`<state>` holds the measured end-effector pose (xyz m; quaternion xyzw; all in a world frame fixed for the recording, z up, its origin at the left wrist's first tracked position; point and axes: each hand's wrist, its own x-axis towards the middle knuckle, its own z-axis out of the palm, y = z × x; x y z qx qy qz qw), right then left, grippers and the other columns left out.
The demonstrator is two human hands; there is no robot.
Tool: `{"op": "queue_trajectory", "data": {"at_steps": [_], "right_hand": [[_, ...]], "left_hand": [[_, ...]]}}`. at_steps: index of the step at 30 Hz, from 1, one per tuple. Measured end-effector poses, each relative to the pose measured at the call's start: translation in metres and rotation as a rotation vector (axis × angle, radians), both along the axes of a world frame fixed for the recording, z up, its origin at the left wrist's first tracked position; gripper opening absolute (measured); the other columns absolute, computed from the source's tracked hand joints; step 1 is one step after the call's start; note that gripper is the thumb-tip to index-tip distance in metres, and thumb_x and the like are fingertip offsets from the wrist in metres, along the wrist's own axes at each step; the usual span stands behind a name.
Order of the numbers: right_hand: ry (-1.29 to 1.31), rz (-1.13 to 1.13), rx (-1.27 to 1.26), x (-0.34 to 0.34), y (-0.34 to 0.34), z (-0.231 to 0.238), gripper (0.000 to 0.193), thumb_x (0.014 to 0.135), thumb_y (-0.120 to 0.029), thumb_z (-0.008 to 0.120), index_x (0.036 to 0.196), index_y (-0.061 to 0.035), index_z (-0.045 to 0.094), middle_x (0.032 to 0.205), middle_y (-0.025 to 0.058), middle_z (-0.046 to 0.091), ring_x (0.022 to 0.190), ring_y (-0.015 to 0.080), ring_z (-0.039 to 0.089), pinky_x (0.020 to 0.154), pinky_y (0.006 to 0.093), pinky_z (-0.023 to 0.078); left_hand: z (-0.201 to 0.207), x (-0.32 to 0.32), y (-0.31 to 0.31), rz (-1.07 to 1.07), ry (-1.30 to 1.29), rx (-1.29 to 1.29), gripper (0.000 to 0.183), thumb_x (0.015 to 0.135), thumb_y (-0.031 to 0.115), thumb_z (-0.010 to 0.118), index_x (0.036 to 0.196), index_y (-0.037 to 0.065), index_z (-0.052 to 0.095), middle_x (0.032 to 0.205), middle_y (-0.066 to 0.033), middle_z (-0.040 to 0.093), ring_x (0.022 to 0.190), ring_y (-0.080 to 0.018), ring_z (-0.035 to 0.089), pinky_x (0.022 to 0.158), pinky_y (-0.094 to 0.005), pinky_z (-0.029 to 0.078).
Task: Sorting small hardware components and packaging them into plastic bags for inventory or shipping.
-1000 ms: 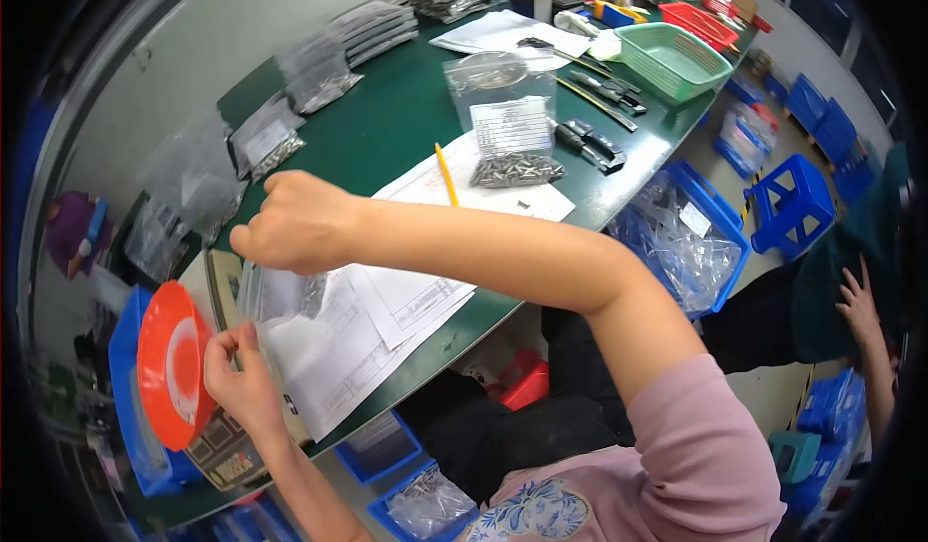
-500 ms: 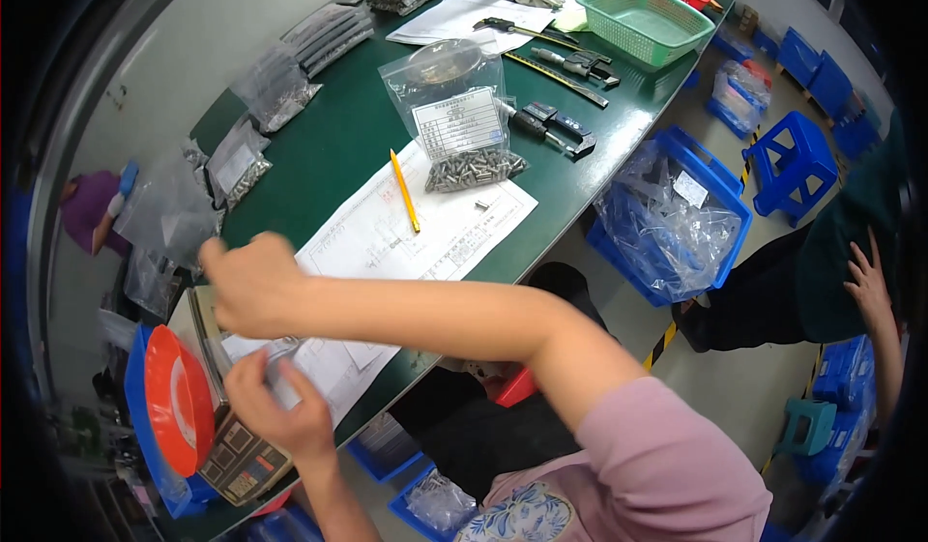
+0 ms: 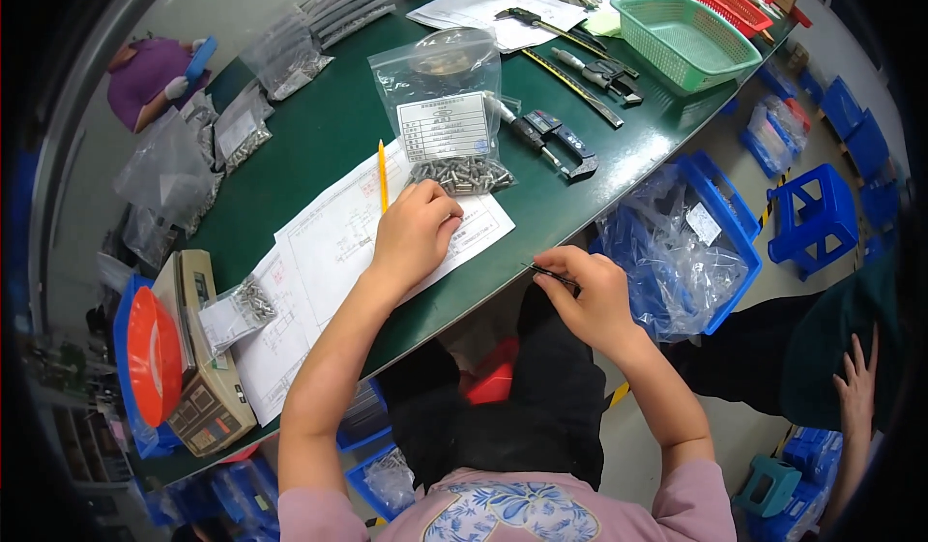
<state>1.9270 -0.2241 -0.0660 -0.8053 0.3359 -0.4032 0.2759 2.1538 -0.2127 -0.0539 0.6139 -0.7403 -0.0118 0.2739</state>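
Observation:
My left hand (image 3: 414, 237) is over the printed drawing (image 3: 314, 213), its fingers curled together at the foot of a clear bag of small metal pins (image 3: 462, 175). Whatever its fingertips hold, if anything, is hidden. Beside that hand a yellow pencil (image 3: 382, 176) lies on the paper. Past the table's near edge, my right hand (image 3: 592, 300) pinches a slim dark pointed tool (image 3: 555, 276) whose exact kind is unclear. Further left, a smaller bag of metal parts (image 3: 253, 302) with a white label rests on the papers next to the scale.
A beige scale (image 3: 208, 407) and an orange-red tray (image 3: 153, 358) stand at left. Digital micrometers (image 3: 556, 141), a caliper (image 3: 551, 29) and a green basket (image 3: 686, 44) lie along the table's right side. A blue crate (image 3: 739, 281) of plastic bags sits below. Another person's hand (image 3: 855, 382) shows at right.
My right hand has swung from the scale side to the right and now shows the dark tool. My left hand has moved up and right to the large bag. The view has shifted.

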Motion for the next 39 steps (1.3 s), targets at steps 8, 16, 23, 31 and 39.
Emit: {"op": "queue_trajectory", "data": {"at_steps": [8, 16, 23, 31, 39], "right_hand": [[0.009, 0.053, -0.306, -0.014, 0.015, 0.035, 0.013, 0.064, -0.009, 0.066, 0.074, -0.0089, 0.057, 0.062, 0.002, 0.051, 0.057, 0.0206, 0.052, 0.058, 0.0306, 0.038], [0.024, 0.064, -0.42, -0.008, 0.047, 0.037, 0.017, 0.062, -0.008, 0.065, 0.076, -0.0089, 0.056, 0.063, 0.001, 0.05, 0.056, 0.019, 0.05, 0.059, 0.0306, 0.038], [0.127, 0.109, -0.536, 0.007, 0.061, 0.041, 0.014, 0.064, -0.011, 0.064, 0.073, -0.0087, 0.055, 0.06, 0.0012, 0.048, 0.053, 0.0187, 0.048, 0.06, 0.0307, 0.039], [0.231, 0.15, -0.45, 0.014, 0.074, 0.026, 0.014, 0.068, -0.015, 0.064, 0.069, -0.0081, 0.052, 0.058, 0.0025, 0.048, 0.052, 0.0189, 0.049, 0.06, 0.0306, 0.039], [0.241, 0.156, -0.352, 0.007, 0.076, 0.03, 0.018, 0.068, -0.017, 0.066, 0.07, -0.0082, 0.051, 0.06, 0.002, 0.051, 0.053, 0.0193, 0.051, 0.066, 0.0314, 0.039]], "left_hand": [[0.019, -0.05, 0.057, -0.068, 0.83, 0.294, 0.011, 0.079, 0.003, 0.056, 0.088, 0.0, 0.052, 0.081, -0.0054, 0.057, 0.076, -0.0113, 0.056, 0.067, -0.0239, 0.044], [0.022, -0.057, 0.095, -0.234, 0.801, 0.176, 0.008, 0.074, 0.0, 0.06, 0.081, 0.0, 0.056, 0.077, -0.0076, 0.056, 0.068, -0.0149, 0.054, 0.061, -0.0237, 0.042], [0.025, -0.051, 0.117, -0.128, 0.577, -0.003, 0.009, 0.069, -0.002, 0.061, 0.076, 0.001, 0.056, 0.071, -0.0094, 0.056, 0.064, -0.023, 0.054, 0.057, -0.0282, 0.042], [0.015, -0.049, 0.135, -0.09, 0.524, -0.039, 0.01, 0.067, -0.003, 0.061, 0.074, 0.0, 0.055, 0.068, -0.0096, 0.055, 0.06, -0.0217, 0.052, 0.055, -0.0272, 0.041], [0.008, -0.051, 0.134, -0.095, 0.537, -0.054, 0.011, 0.067, -0.003, 0.061, 0.075, 0.001, 0.054, 0.069, -0.0098, 0.055, 0.062, -0.0235, 0.053, 0.056, -0.0294, 0.041]]}}
